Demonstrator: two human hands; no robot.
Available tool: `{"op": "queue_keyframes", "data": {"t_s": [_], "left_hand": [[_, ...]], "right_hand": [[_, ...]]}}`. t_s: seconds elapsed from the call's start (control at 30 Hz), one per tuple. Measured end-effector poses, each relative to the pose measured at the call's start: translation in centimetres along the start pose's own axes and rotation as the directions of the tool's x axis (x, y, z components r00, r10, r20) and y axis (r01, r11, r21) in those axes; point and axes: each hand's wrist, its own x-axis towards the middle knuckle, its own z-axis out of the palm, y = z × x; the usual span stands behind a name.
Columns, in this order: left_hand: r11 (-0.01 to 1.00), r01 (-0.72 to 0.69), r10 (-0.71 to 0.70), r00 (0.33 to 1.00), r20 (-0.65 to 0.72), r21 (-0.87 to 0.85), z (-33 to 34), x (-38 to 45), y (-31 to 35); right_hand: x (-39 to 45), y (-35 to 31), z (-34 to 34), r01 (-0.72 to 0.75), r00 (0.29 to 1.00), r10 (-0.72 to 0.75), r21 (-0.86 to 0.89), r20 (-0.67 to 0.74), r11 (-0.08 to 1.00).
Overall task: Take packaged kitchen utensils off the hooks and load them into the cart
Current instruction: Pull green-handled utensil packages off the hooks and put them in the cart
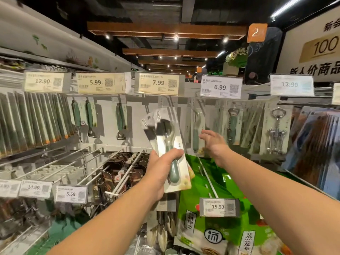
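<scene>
Supermarket aisle shelving fills the view, with a white pegboard wall (108, 142) carrying rows of hooks under a line of price labels; the 6.99 price label (220, 87) serves as the landmark for all positions below. Far to the left of that label, dense rows of dark green carded items (35, 122) hang edge-on. Below and to the left of it, the left hand (161, 166) holds a fan of carded utensil packs (169, 144), thumb across the front card and fingers behind, its grip closed on the lower half of the cards where the green handle of the front utensil sits. Directly below the label, one carded peeler (196, 129) hangs on its hook. The right hand (213, 144), also below the label and just right of that peeler, is open with fingers spread and holds nothing; it is near the pack but apart from it. Right of the label hang a carded bottle opener (232, 124) and a corkscrew (277, 129). The cart is not in view. Handling judgement: each pack appears light, a thin card with a clear blister, stiff along its length but liable to bend or slide against its glossy neighbours. Take hold low on the card around the handle bulge, then draw it straight along the hook so the hang-hole does not tear.
</scene>
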Motion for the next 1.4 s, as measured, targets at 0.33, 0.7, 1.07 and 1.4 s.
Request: {"op": "queue_keyframes", "data": {"t_s": [0.33,0.7,1.07,1.4], "left_hand": [[0.981,0.138,-0.147,0.988,-0.055,-0.137,-0.1,0.6,0.1],[0.991,0.085,-0.095,0.992,-0.089,-0.105,-2.5,3.1,-2.8],[0.995,-0.091,0.096,0.972,-0.215,0.03,-0.8,-2.0,0.2],[0.992,-0.122,0.122,0.984,-0.132,0.009,-1.7,-2.6,0.1]], "right_hand": [[-10.4,-1.4,2.1,0.571,0.792,-0.45,-0.241,0.413,0.785],[-13.0,-1.2,2.9,0.358,0.879,-0.298,-0.103,0.372,0.928],[-14.5,-1.0,1.7,0.379,0.924,-0.368,-0.125,0.105,0.917],[-15.6,3.4,-1.8,0.594,0.689,-0.725,-0.557,-0.021,0.581]]}}
